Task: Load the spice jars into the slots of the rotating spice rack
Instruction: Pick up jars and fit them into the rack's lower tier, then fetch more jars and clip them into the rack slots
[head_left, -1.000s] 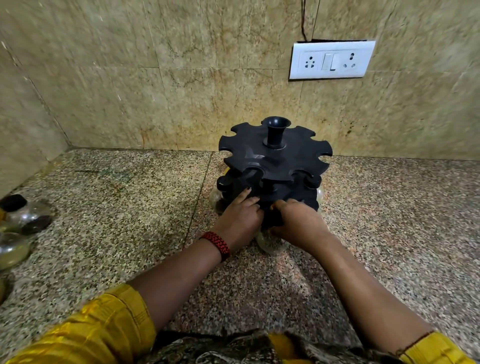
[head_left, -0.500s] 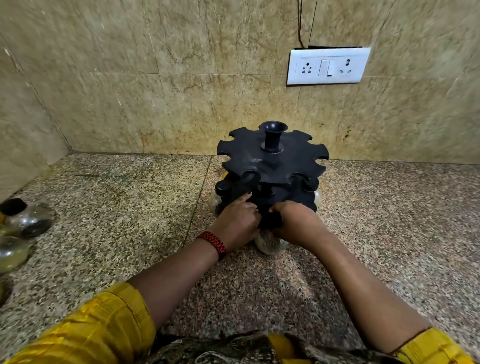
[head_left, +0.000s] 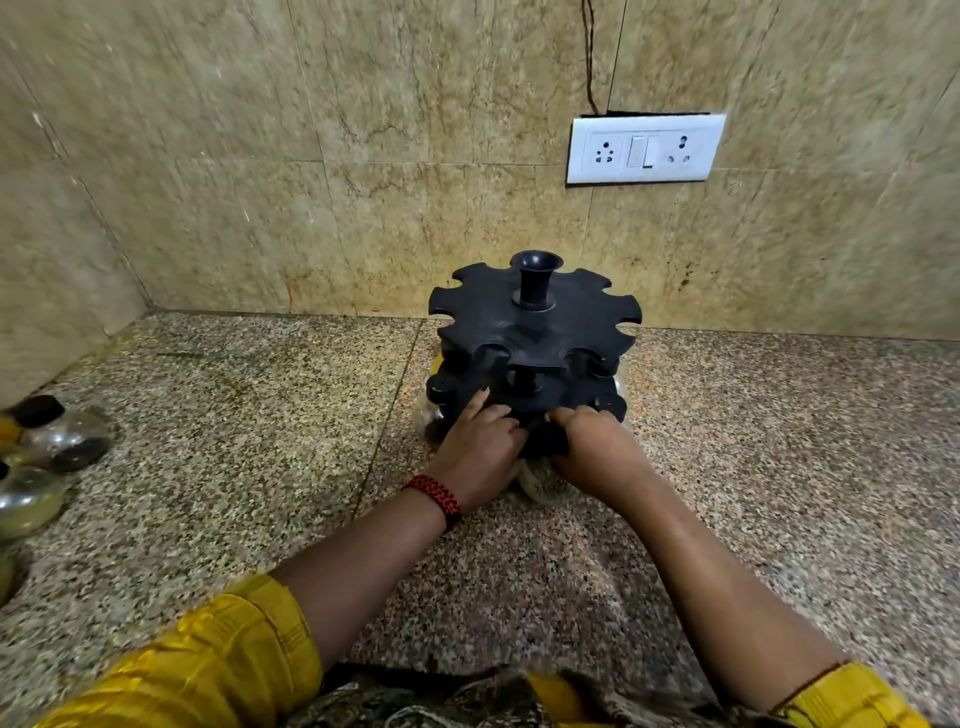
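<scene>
A black two-tier rotating spice rack (head_left: 535, 332) stands on the granite counter near the back wall. Its top tier's slots hold nothing; the lower tier carries several black-capped jars. Both hands press together at the rack's near lower edge. My left hand (head_left: 480, 449), with a red thread at the wrist, and my right hand (head_left: 592, 444) close around a round glass spice jar (head_left: 545, 483), whose clear base shows between them. The jar's cap sits against the lower tier; whether it is seated in a slot is hidden by my fingers.
Loose glass spice jars lie at the far left: one with a black cap (head_left: 62, 436), another with pale powder (head_left: 26, 501). A white socket plate (head_left: 644, 148) is on the tiled wall. The counter (head_left: 234, 415) stretches left and right of the rack.
Both hands stay on the jar at the rack's lower tier. The camera has tilted slightly, so the whole scene sits a little lower in view.
</scene>
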